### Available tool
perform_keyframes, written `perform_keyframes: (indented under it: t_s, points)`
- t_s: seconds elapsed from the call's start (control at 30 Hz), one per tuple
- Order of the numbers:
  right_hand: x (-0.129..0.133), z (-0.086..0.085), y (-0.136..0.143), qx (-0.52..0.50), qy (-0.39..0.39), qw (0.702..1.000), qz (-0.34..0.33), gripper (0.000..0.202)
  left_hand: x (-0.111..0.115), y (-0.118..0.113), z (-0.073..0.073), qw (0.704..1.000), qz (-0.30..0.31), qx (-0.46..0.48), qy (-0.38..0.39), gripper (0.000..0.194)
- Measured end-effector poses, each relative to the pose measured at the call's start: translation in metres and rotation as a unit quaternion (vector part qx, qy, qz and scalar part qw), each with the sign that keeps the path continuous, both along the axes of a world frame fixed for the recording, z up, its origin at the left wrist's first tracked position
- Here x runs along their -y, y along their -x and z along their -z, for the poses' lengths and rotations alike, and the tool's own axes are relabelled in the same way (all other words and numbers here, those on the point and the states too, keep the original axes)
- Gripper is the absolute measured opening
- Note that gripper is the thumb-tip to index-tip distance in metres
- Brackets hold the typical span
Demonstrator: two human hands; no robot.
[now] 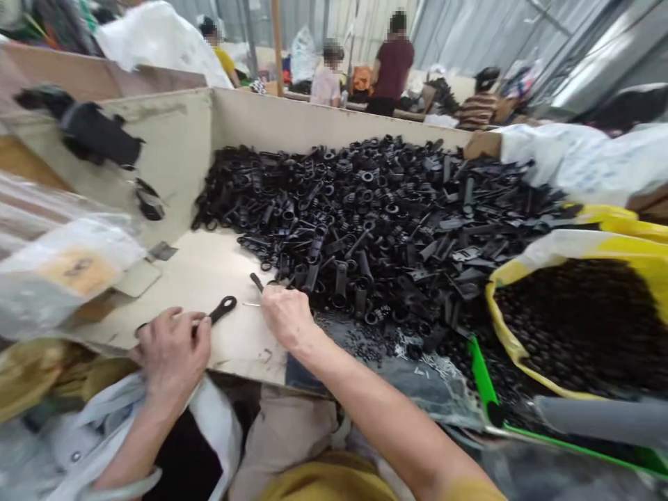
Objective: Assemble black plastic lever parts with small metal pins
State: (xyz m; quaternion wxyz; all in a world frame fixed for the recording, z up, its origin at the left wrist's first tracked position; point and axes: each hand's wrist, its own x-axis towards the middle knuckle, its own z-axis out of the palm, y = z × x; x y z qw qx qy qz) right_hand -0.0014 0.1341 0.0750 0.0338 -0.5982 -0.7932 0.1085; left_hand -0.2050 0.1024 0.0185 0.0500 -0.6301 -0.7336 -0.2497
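Observation:
My left hand [175,348] is closed around a black plastic part with a ring-shaped end [224,309], low over the pale board at the front. The ring points to the right, and the fingers hide the rest of the part. Just right of it, my right hand [287,316] is closed in a pinch. A short black piece [256,282] sticks out above its fingers, and a thin metal pin [251,304] shows below, pointing left. Whether the two belong together I cannot tell. Behind the hands lies a large heap of black plastic parts [360,209].
A yellow-rimmed sack of small dark pieces [579,320] stands at the right, near a green strip [483,379]. Small pale pins [443,369] lie by the front edge. A black tool [99,132] is at the left wall. Several people are in the background.

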Motion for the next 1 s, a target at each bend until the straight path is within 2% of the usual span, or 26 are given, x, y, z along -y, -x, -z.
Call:
perform_keyframes:
  t_s: [0.07,0.1,0.17,0.2,0.23,0.3,0.33,0.37,0.4,0.43,0.5,0.6,0.7,0.9,1.0]
  points:
    - [0.02,0.001,-0.011,-0.01,-0.026,0.999,0.017,0.021,0.005,-0.011,0.002,0.998,0.009,0.038,-0.039,0.039]
    - [0.034,0.002,-0.017,-0.015,-0.036,0.999,0.024,0.019,0.011,-0.021,0.001,0.995,0.024,0.086,-0.049,0.044]
    - [0.066,0.005,-0.029,-0.027,-0.055,0.998,0.03,0.02,0.025,-0.05,-0.004,0.966,0.083,0.245,-0.014,0.053]
    - [0.082,0.007,-0.036,-0.054,-0.083,0.995,0.026,0.021,0.033,-0.067,-0.007,0.924,0.127,0.356,0.059,0.055]
    - [0.097,0.01,-0.043,-0.081,-0.114,0.99,0.021,0.022,0.04,-0.085,-0.011,0.856,0.164,0.47,0.137,0.057]
    - [0.121,0.016,-0.062,-0.153,-0.162,0.975,0.002,0.022,0.051,-0.118,-0.019,0.72,0.171,0.628,0.241,0.061]
    - [0.128,0.019,-0.074,-0.199,-0.164,0.966,-0.006,0.02,0.055,-0.131,-0.023,0.667,0.16,0.674,0.274,0.063]
    - [0.133,0.021,-0.089,-0.245,-0.158,0.956,-0.003,0.018,0.057,-0.141,-0.026,0.629,0.151,0.702,0.297,0.065]
    - [0.135,0.023,-0.105,-0.281,-0.149,0.948,0.02,0.017,0.059,-0.148,-0.029,0.604,0.147,0.715,0.32,0.067]
    - [0.135,0.025,-0.121,-0.292,-0.153,0.942,0.063,0.016,0.06,-0.153,-0.031,0.588,0.15,0.718,0.342,0.068]
    - [0.129,0.029,-0.153,-0.246,-0.197,0.94,0.132,0.019,0.062,-0.158,-0.034,0.571,0.172,0.704,0.387,0.065]
    - [0.115,0.039,-0.181,-0.103,-0.193,0.964,0.151,0.023,0.065,-0.163,-0.035,0.56,0.195,0.687,0.42,0.059]
    - [0.106,0.05,-0.186,-0.003,-0.182,0.973,0.145,0.025,0.067,-0.167,-0.034,0.543,0.169,0.707,0.42,0.057]
    - [0.102,0.055,-0.187,0.025,-0.193,0.974,0.114,0.027,0.065,-0.163,-0.036,0.442,0.092,0.775,0.441,0.037]
    - [0.103,0.05,-0.193,-0.063,-0.193,0.973,0.109,0.026,0.065,-0.158,-0.039,0.373,0.073,0.799,0.466,0.036]
